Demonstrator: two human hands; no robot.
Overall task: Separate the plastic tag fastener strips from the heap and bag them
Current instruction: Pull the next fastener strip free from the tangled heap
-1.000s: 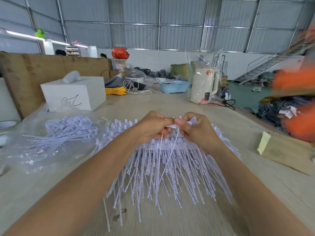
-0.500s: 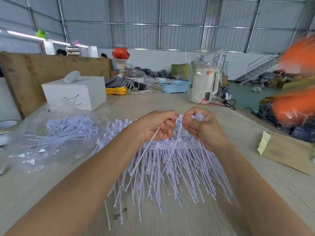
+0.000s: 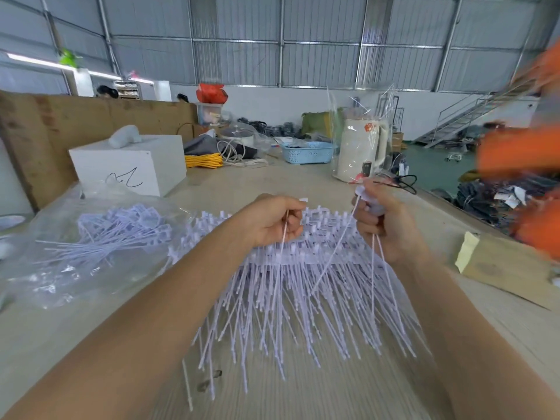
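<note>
hands: were together, now apart | right hand raised, pulling strips off heap

Bag lies left of the heap on the table.

Bright even daylight; wide-angle edge warp; orange blur right.

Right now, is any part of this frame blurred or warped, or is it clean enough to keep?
Head view: orange shapes at the right edge are motion-smeared; roof beams bow from wide-angle distortion; both hands, left hand and right hand, and the fastener heap stay sharp; lighting even, no glare.
</note>
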